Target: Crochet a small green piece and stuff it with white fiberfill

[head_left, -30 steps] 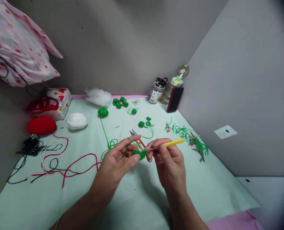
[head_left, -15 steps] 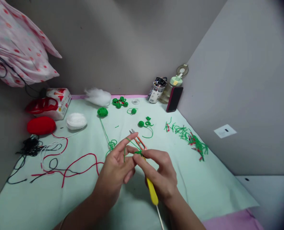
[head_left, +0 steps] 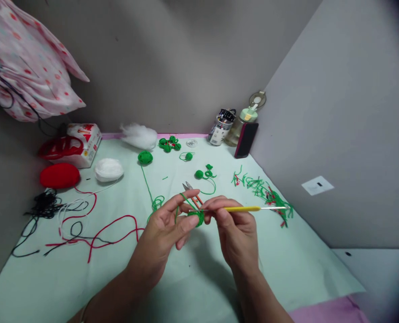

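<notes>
Between the thumb and fingers of my left hand point(head_left: 164, 224) is a small green crochet piece point(head_left: 198, 218). Green yarn runs over its raised index finger. My right hand point(head_left: 238, 229) is closed round a crochet hook point(head_left: 242, 209) with a yellow handle, held nearly level. The hook's metal tip reaches the top of the green piece; whether it passes through a stitch I cannot tell. Just behind my fingers lie orange-handled thread snips point(head_left: 197, 198), partly hidden. A green yarn ball point(head_left: 145, 157) sits farther back, its strand leading to a loose tangle point(head_left: 158, 202) beside my left hand.
Red yarn point(head_left: 60, 175), white yarn point(head_left: 109, 170) and black yarn point(head_left: 43, 204) lie at the left. Green crocheted balls point(head_left: 169, 144) and white stuffing point(head_left: 139, 137) are at the back. Yarn scraps point(head_left: 268, 193) lie right; a phone point(head_left: 246, 140) leans by a bottle point(head_left: 235, 132).
My right hand has turned the hook from steeply slanted to nearly level, its handle now pointing right. More of the green piece shows. My left hand stays nearly in place.
</notes>
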`<state>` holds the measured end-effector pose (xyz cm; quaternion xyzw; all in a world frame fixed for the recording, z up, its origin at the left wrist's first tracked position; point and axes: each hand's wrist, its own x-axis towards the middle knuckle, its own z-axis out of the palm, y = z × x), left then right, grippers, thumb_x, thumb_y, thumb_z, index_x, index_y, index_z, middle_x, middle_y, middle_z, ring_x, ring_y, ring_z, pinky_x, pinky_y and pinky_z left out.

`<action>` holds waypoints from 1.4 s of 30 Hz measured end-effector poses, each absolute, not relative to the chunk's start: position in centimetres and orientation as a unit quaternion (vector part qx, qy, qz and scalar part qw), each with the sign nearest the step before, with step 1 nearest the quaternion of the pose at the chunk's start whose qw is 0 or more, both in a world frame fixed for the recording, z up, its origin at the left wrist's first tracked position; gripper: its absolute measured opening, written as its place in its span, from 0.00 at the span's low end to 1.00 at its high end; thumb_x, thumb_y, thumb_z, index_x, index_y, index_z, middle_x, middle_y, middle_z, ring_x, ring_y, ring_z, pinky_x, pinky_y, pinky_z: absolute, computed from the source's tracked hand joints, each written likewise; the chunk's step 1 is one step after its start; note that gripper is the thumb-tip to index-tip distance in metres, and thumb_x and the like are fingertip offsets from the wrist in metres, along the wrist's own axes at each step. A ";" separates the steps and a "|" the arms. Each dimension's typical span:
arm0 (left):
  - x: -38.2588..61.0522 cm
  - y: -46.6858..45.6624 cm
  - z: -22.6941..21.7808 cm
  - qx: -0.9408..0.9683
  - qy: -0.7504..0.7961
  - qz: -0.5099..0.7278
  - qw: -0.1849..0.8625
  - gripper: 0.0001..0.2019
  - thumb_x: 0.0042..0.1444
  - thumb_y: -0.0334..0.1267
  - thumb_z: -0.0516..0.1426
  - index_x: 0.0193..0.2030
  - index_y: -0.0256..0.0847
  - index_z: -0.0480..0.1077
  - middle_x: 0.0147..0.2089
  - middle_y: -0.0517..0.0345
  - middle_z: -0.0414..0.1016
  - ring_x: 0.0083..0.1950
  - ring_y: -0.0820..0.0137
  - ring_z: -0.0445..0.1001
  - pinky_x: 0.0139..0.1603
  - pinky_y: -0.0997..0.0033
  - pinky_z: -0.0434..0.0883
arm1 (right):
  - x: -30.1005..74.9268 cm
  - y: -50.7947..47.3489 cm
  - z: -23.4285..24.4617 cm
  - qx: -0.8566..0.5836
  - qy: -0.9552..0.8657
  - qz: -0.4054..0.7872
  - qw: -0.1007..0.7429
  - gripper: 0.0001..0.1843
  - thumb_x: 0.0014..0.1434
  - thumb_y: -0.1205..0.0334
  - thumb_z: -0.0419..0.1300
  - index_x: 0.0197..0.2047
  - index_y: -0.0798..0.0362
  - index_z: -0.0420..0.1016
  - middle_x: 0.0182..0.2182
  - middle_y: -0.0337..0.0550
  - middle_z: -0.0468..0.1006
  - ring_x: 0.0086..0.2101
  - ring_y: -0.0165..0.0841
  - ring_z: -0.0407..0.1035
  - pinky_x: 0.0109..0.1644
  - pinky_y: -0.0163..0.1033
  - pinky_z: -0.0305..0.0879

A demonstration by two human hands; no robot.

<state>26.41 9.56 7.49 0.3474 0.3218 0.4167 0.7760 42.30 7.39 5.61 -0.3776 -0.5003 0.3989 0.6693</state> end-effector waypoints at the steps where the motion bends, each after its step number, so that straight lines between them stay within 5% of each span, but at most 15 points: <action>1: 26.4 9.6 7.4 0.356 0.328 0.414 0.771 0.23 0.59 0.40 0.70 0.61 0.47 0.78 0.40 0.58 0.75 0.24 0.83 0.57 0.25 0.75 0.54 | 42.3 7.4 5.7 -0.379 -0.496 0.400 0.671 0.07 0.70 0.59 0.65 0.43 0.48 0.86 0.36 0.43 0.83 0.32 0.32 0.74 0.37 0.39 0.74; 12: 26.1 9.7 7.5 0.366 0.354 0.419 0.752 0.23 0.58 0.39 0.70 0.60 0.49 0.79 0.40 0.62 0.71 0.24 0.83 0.57 0.25 0.75 0.55 | 42.6 7.5 6.2 -0.382 -0.480 0.417 0.670 0.11 0.72 0.56 0.61 0.39 0.51 0.79 0.34 0.43 0.82 0.29 0.31 0.74 0.36 0.39 0.74; 17: 26.3 9.4 7.5 0.391 0.399 0.443 0.701 0.23 0.56 0.36 0.71 0.59 0.49 0.80 0.38 0.62 0.70 0.27 0.79 0.59 0.27 0.76 0.59 | 42.6 6.6 6.3 -0.409 -0.603 0.254 0.636 0.11 0.74 0.65 0.55 0.45 0.49 0.79 0.36 0.44 0.82 0.35 0.36 0.76 0.39 0.44 0.76; 20: 26.8 9.2 7.3 0.387 0.420 0.468 0.675 0.25 0.54 0.33 0.72 0.59 0.48 0.80 0.35 0.64 0.70 0.27 0.79 0.60 0.29 0.77 0.62 | 42.5 5.9 6.2 -0.430 -0.713 0.096 0.546 0.14 0.71 0.71 0.57 0.52 0.45 0.80 0.39 0.45 0.84 0.39 0.39 0.79 0.40 0.45 0.77; 24: 26.9 9.3 7.2 0.311 0.334 0.420 0.785 0.27 0.54 0.37 0.72 0.62 0.47 0.78 0.31 0.67 0.69 0.21 0.84 0.53 0.23 0.79 0.55 | 42.3 5.5 5.8 -0.458 -0.735 0.011 0.500 0.22 0.66 0.73 0.65 0.56 0.38 0.82 0.44 0.43 0.84 0.43 0.40 0.80 0.44 0.45 0.79; 27: 26.4 9.8 7.7 0.248 0.288 0.387 0.840 0.21 0.56 0.35 0.71 0.57 0.41 0.81 0.26 0.71 0.60 0.20 0.87 0.46 0.23 0.81 0.52 | 42.4 6.0 5.8 -0.450 -0.662 0.088 0.593 0.15 0.71 0.68 0.60 0.52 0.41 0.83 0.40 0.44 0.84 0.39 0.39 0.79 0.39 0.45 0.78; 30: 26.1 10.1 8.1 0.261 0.294 0.411 0.823 0.19 0.57 0.33 0.71 0.56 0.44 0.82 0.32 0.66 0.67 0.20 0.89 0.48 0.23 0.82 0.51 | 42.6 7.0 6.1 -0.405 -0.555 0.269 0.675 0.11 0.74 0.62 0.58 0.44 0.46 0.84 0.34 0.43 0.82 0.30 0.34 0.74 0.33 0.41 0.74; 33: 26.2 9.8 7.9 0.319 0.302 0.416 0.796 0.20 0.57 0.35 0.71 0.57 0.50 0.82 0.38 0.63 0.73 0.21 0.88 0.53 0.23 0.81 0.52 | 42.4 7.6 6.3 -0.375 -0.546 0.343 0.666 0.09 0.72 0.59 0.62 0.42 0.46 0.85 0.35 0.43 0.83 0.34 0.35 0.76 0.38 0.42 0.75; 39: 26.8 9.2 7.1 0.338 0.346 0.448 0.751 0.21 0.57 0.38 0.72 0.58 0.51 0.81 0.36 0.64 0.71 0.26 0.84 0.59 0.27 0.81 0.59 | 41.3 6.4 5.4 -0.441 -0.644 0.140 0.609 0.16 0.68 0.72 0.63 0.52 0.43 0.85 0.41 0.44 0.84 0.40 0.37 0.79 0.40 0.43 0.78; 42: 26.9 9.4 7.2 0.280 0.319 0.427 0.799 0.20 0.56 0.38 0.72 0.56 0.46 0.83 0.30 0.67 0.66 0.23 0.85 0.53 0.26 0.82 0.57 | 41.5 6.0 5.2 -0.444 -0.682 0.056 0.579 0.21 0.66 0.74 0.65 0.55 0.41 0.84 0.44 0.45 0.84 0.42 0.38 0.80 0.42 0.45 0.79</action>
